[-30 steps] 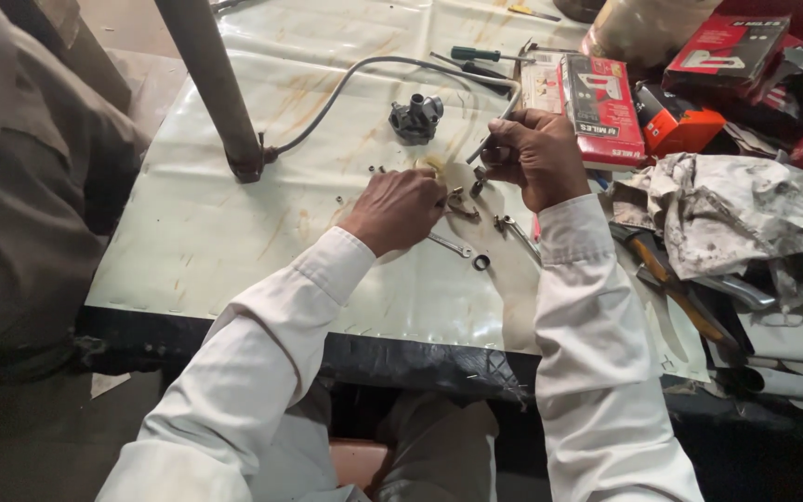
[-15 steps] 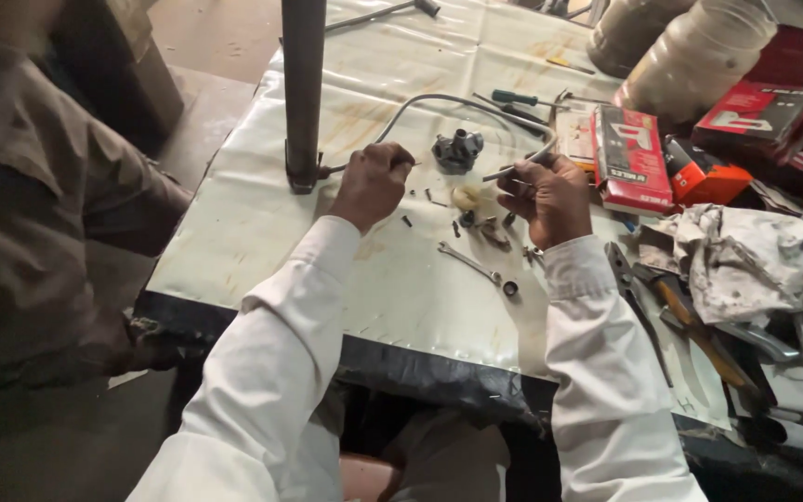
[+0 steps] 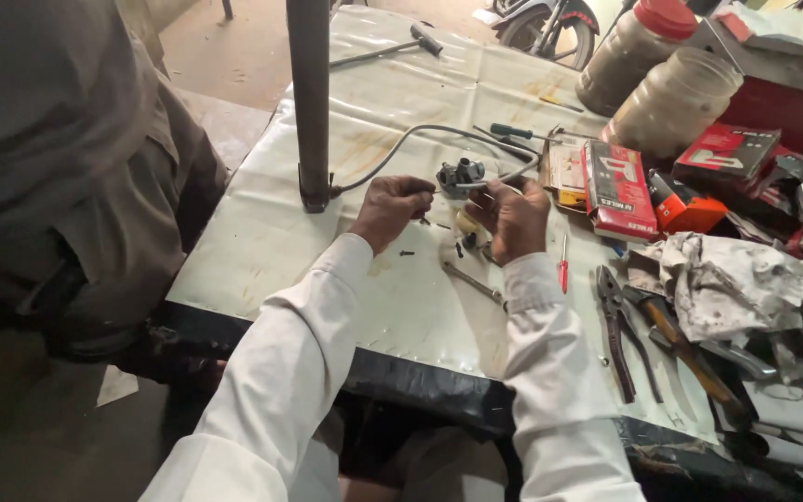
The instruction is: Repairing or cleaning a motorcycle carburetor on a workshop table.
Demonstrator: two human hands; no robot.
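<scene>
My left hand (image 3: pixel 390 206) rests fist-like on the white plastic-covered table (image 3: pixel 262 251), its fingers curled near some small dark screws; whether it holds anything is hidden. My right hand (image 3: pixel 511 217) is closed around a small cream-coloured part (image 3: pixel 466 223) just below a dark metal fitting (image 3: pixel 460 173) on a grey cable (image 3: pixel 392 153). A spanner (image 3: pixel 472 283) lies on the table beneath my right wrist.
A dark upright pole (image 3: pixel 309 102) stands left of my hands. Another person in grey (image 3: pixel 58 177) stands at the left. Red boxes (image 3: pixel 617 189), two plastic jars (image 3: pixel 671 93), a red screwdriver (image 3: pixel 563 265), pliers (image 3: pixel 617 325) and a dirty rag (image 3: pixel 745 297) crowd the right side.
My left hand has moved away from my right hand to the left and now rests near the pole's base. The view has shifted and come closer.
</scene>
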